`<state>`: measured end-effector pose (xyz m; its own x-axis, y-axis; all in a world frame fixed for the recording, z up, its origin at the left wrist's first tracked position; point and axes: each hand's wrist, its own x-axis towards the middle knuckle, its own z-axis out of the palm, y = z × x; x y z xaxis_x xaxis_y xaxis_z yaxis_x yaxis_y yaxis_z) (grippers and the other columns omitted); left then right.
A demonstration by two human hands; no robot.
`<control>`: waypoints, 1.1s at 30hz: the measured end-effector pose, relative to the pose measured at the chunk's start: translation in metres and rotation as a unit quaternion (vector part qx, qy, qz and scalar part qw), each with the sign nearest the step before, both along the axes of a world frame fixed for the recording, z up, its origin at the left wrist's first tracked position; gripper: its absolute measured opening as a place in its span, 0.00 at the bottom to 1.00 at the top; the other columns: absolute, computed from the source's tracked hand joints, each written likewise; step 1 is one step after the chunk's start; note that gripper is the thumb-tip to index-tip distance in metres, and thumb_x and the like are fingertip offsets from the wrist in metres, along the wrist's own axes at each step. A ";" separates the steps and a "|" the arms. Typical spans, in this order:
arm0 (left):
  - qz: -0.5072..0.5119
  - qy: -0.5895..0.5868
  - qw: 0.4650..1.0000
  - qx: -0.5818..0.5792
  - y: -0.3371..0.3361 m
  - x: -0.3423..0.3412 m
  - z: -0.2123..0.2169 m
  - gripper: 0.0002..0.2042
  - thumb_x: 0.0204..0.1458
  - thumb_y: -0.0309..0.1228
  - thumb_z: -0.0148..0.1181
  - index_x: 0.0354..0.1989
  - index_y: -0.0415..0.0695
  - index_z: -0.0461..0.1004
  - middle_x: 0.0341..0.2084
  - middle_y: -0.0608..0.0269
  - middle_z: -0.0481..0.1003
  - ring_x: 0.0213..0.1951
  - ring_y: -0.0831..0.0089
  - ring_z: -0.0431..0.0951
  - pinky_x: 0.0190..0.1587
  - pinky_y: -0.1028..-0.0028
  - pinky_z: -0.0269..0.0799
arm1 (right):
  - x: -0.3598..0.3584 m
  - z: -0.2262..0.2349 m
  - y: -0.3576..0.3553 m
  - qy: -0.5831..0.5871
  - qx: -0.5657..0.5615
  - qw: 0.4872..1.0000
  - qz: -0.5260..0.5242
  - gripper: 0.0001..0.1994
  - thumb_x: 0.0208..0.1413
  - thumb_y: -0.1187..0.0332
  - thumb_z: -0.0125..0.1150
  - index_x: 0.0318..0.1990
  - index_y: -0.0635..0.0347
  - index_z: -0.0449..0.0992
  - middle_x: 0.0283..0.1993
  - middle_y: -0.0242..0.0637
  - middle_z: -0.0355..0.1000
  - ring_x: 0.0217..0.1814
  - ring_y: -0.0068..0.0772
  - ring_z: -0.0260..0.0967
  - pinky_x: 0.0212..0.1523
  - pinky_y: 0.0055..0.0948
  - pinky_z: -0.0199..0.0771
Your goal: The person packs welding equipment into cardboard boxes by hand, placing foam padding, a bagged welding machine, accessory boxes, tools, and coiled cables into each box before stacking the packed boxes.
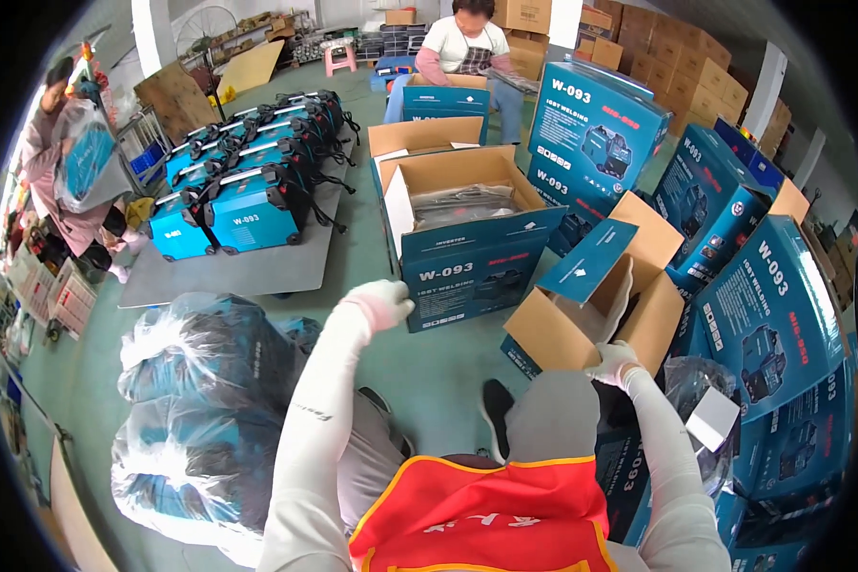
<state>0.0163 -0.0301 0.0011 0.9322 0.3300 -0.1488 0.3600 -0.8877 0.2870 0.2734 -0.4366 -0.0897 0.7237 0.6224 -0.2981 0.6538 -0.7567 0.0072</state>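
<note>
My left hand, in a white glove with a pink cuff, has its fingers curled beside the lower left corner of a tall teal cardboard box. Whether it touches that corner is unclear. This box stands upright with its top flaps up, and clear-wrapped contents show inside. My right hand, gloved too, grips the near rim of a second open cardboard box. That box tilts toward me, its flaps spread, with white packing material inside.
Bagged teal machines stand at my left. Rows of teal welding machines sit on a grey board. Printed cartons crowd the right, with a small white box on plastic wrap. Co-workers are at the back and far left.
</note>
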 end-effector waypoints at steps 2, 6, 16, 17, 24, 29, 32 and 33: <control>0.019 -0.126 0.984 -0.124 0.018 -0.029 0.006 0.18 0.57 0.40 0.53 0.46 0.37 0.75 0.37 0.48 0.79 0.43 0.55 0.79 0.48 0.64 0.72 | 0.002 0.003 0.004 0.017 -0.018 1.000 -0.002 0.34 0.41 0.45 0.67 0.52 0.62 0.75 0.52 0.48 0.74 0.61 0.53 0.64 0.62 0.38 0.64; 0.025 -0.280 0.934 -0.222 0.043 -0.058 -0.016 0.18 0.57 0.38 0.55 0.48 0.36 0.74 0.34 0.50 0.79 0.38 0.61 0.79 0.45 0.68 0.73 | -0.004 0.006 0.008 0.030 -0.036 0.999 -0.009 0.40 0.34 0.40 0.69 0.51 0.63 0.75 0.52 0.49 0.74 0.60 0.53 0.65 0.62 0.37 0.63; 0.014 -0.169 0.960 -0.221 0.040 -0.054 -0.020 0.19 0.57 0.36 0.55 0.50 0.34 0.72 0.36 0.48 0.79 0.40 0.60 0.79 0.46 0.68 0.72 | -0.008 0.006 0.012 0.022 -0.046 0.999 0.003 0.38 0.36 0.42 0.69 0.52 0.60 0.75 0.51 0.47 0.76 0.60 0.51 0.66 0.63 0.38 0.60; 0.011 -0.183 0.953 -0.240 0.039 -0.054 -0.018 0.20 0.57 0.36 0.55 0.51 0.33 0.71 0.37 0.48 0.78 0.41 0.60 0.79 0.46 0.68 0.72 | -0.013 0.010 0.007 0.026 -0.047 0.999 0.002 0.38 0.36 0.42 0.69 0.52 0.60 0.75 0.51 0.47 0.76 0.60 0.51 0.66 0.63 0.38 0.60; -0.013 -0.129 0.959 -0.252 0.033 -0.043 -0.004 0.21 0.59 0.36 0.54 0.55 0.32 0.69 0.43 0.50 0.78 0.44 0.66 0.78 0.48 0.71 0.72 | -0.004 0.002 -0.059 0.078 -0.038 0.996 -0.031 0.37 0.36 0.44 0.70 0.54 0.56 0.75 0.54 0.47 0.73 0.63 0.55 0.62 0.64 0.41 0.60; -0.040 -0.131 0.973 -0.187 0.037 -0.031 -0.019 0.22 0.58 0.36 0.55 0.55 0.33 0.69 0.45 0.46 0.77 0.46 0.60 0.78 0.48 0.70 0.73 | -0.006 0.000 -0.042 0.022 0.001 0.999 -0.038 0.32 0.39 0.46 0.69 0.52 0.54 0.76 0.52 0.43 0.75 0.62 0.56 0.63 0.65 0.40 0.59; -0.029 -0.159 0.983 -0.087 0.031 -0.039 -0.017 0.17 0.57 0.35 0.56 0.47 0.34 0.74 0.38 0.49 0.78 0.40 0.61 0.79 0.44 0.70 0.74 | -0.007 -0.013 -0.033 0.023 0.057 0.998 0.011 0.29 0.38 0.47 0.70 0.48 0.55 0.78 0.48 0.42 0.76 0.59 0.53 0.66 0.62 0.40 0.62; 0.004 -0.200 0.975 -0.099 0.021 -0.040 -0.007 0.14 0.55 0.35 0.56 0.42 0.36 0.76 0.34 0.49 0.78 0.38 0.56 0.79 0.41 0.67 0.74 | -0.011 -0.008 -0.028 0.020 0.070 0.996 0.047 0.29 0.38 0.48 0.70 0.47 0.55 0.78 0.48 0.42 0.76 0.58 0.51 0.66 0.62 0.39 0.62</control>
